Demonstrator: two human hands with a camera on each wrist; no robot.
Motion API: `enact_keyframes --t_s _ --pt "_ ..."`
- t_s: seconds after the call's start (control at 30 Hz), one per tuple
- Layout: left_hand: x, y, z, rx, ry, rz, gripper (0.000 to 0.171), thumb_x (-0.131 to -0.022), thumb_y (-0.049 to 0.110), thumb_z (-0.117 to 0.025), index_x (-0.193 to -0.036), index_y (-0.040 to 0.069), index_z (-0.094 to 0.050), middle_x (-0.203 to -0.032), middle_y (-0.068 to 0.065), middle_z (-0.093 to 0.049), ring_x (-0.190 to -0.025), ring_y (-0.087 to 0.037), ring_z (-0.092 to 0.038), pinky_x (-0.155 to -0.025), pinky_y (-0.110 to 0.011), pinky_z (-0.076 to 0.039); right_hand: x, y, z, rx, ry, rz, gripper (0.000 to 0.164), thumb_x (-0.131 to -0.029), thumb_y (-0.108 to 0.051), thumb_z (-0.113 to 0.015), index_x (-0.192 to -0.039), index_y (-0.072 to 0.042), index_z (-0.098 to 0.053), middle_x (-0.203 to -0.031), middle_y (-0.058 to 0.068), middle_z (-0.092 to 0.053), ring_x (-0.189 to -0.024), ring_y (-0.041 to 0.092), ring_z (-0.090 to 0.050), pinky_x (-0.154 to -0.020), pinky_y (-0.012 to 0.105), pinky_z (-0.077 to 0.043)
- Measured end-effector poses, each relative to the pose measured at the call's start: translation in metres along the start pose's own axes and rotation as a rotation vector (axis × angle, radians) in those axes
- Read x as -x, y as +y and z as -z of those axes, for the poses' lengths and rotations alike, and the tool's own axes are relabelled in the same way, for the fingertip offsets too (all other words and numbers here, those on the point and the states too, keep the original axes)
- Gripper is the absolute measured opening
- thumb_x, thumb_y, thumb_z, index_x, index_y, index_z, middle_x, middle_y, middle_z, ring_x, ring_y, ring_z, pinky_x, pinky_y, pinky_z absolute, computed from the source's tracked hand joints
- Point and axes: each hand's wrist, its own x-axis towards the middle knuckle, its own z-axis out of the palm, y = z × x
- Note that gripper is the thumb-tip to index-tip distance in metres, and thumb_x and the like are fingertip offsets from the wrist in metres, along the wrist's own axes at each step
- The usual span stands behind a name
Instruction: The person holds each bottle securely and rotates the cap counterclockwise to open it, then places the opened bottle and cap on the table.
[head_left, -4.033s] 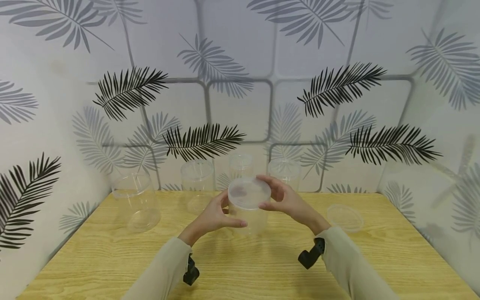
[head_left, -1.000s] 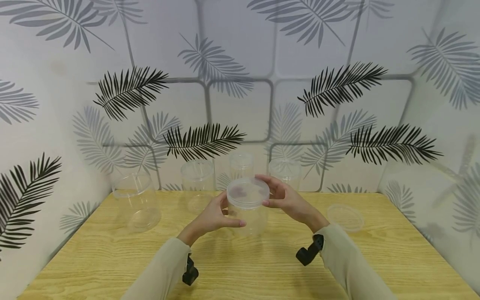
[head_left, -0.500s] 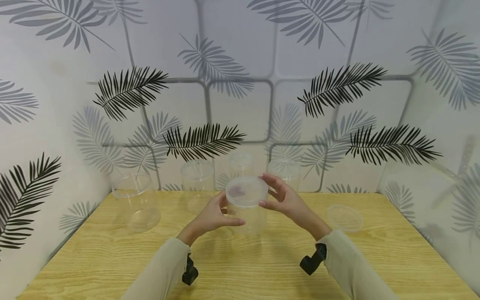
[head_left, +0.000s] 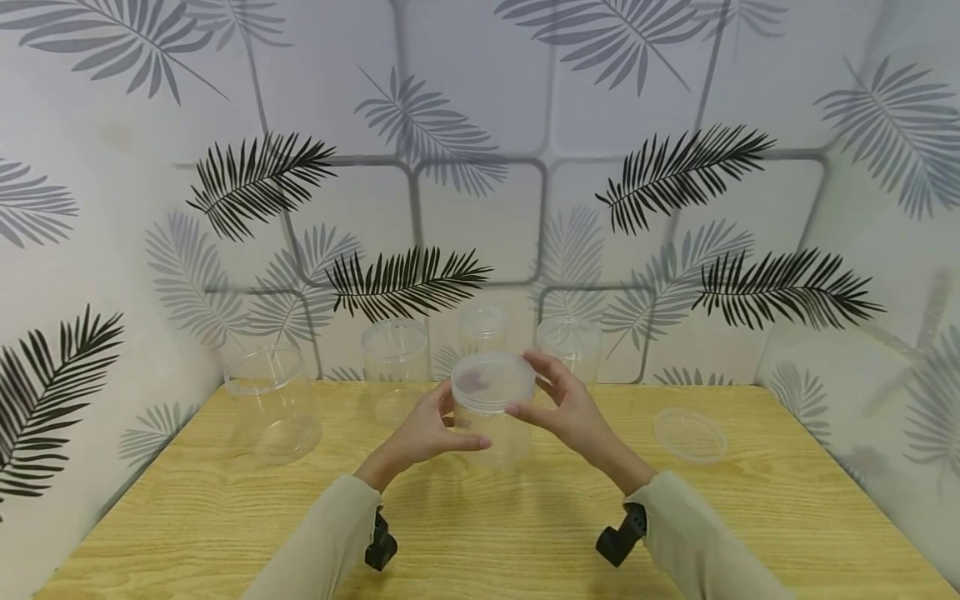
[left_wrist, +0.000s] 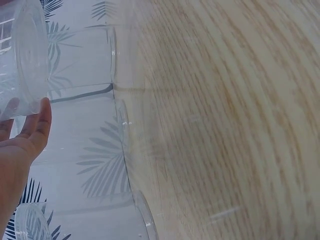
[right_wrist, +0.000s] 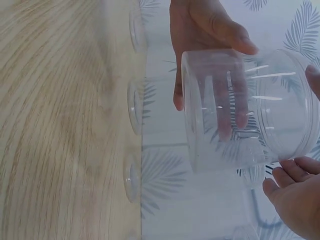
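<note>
A clear round plastic jar (head_left: 498, 437) is held upright above the table in front of me. On its top sits a translucent lid (head_left: 491, 383). My left hand (head_left: 420, 429) grips the jar's body from the left, thumb in front; in the right wrist view its fingers (right_wrist: 225, 115) show through the clear wall. From the right, my right hand (head_left: 573, 412) holds the lid's rim, thumb at the front edge and fingers behind. The right wrist view has the jar (right_wrist: 220, 150) lying sideways in the picture, with the right hand (right_wrist: 300, 192) at its lid end.
At the left of the wooden table (head_left: 225, 517) stands a large clear jar (head_left: 273, 408). Behind the held jar are a clear jar (head_left: 393, 379), a smaller one (head_left: 482, 329) and another (head_left: 570, 337). A loose clear lid (head_left: 690, 435) lies at the right. Patterned walls enclose the back and sides.
The held jar has shifted slightly left and up. My right hand swings back and forth a little at the lid's rim, its thumb now further left. My left hand keeps its grip.
</note>
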Motion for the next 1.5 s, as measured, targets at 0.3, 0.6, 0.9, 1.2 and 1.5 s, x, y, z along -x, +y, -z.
enact_keyframes --t_s 0.3,0.6,0.9,1.2,1.5 --pt "0.0 0.001 0.0 0.019 -0.02 0.004 0.084 -0.071 0.017 -0.079 -0.139 0.025 -0.032 -0.138 0.0 -0.042 -0.125 -0.025 -0.043 -0.094 -0.047 -0.044 -0.006 0.003 0.014 -0.134 -0.189 -0.004 0.069 -0.082 -0.018 -0.068 -0.14 -0.011 -0.031 -0.144 0.011 -0.032 -0.133 0.031 -0.032 -0.098 0.035 -0.044" --pt "0.0 0.004 0.0 0.045 -0.064 0.006 0.086 -0.071 0.012 -0.078 -0.141 0.019 -0.029 -0.14 -0.007 -0.04 -0.126 -0.029 -0.043 -0.095 -0.048 -0.043 -0.015 0.014 0.027 -0.311 -0.381 0.008 0.072 -0.087 -0.012 -0.062 -0.144 -0.001 -0.019 -0.144 0.02 -0.026 -0.127 0.023 -0.038 -0.094 0.024 -0.044" --pt "0.0 0.001 0.0 0.021 -0.044 0.012 0.084 -0.071 0.018 -0.079 -0.14 0.024 -0.032 -0.138 -0.002 -0.042 -0.124 -0.025 -0.044 -0.095 -0.046 -0.043 -0.01 0.008 0.022 -0.26 -0.316 0.001 0.075 -0.085 -0.014 -0.065 -0.145 -0.006 -0.019 -0.148 0.014 -0.023 -0.135 0.03 -0.027 -0.101 0.033 -0.039" --pt "0.0 0.0 0.0 -0.004 -0.005 0.005 0.081 -0.071 0.019 -0.079 -0.137 0.03 -0.034 -0.135 0.003 -0.045 -0.124 -0.022 -0.045 -0.093 -0.045 -0.044 0.001 0.002 0.008 -0.095 -0.072 0.005 0.075 -0.081 -0.017 -0.07 -0.142 -0.009 -0.027 -0.15 0.007 -0.021 -0.14 0.031 -0.017 -0.111 0.049 -0.021" --pt "0.001 0.004 -0.001 0.001 -0.007 0.004 0.081 -0.072 0.018 -0.078 -0.139 0.027 -0.033 -0.137 0.001 -0.044 -0.126 -0.024 -0.043 -0.096 -0.05 -0.041 0.002 0.001 -0.006 -0.056 0.006 -0.021 0.078 -0.079 -0.012 -0.071 -0.142 -0.008 -0.026 -0.147 0.012 -0.028 -0.137 0.037 -0.02 -0.105 0.053 -0.03"
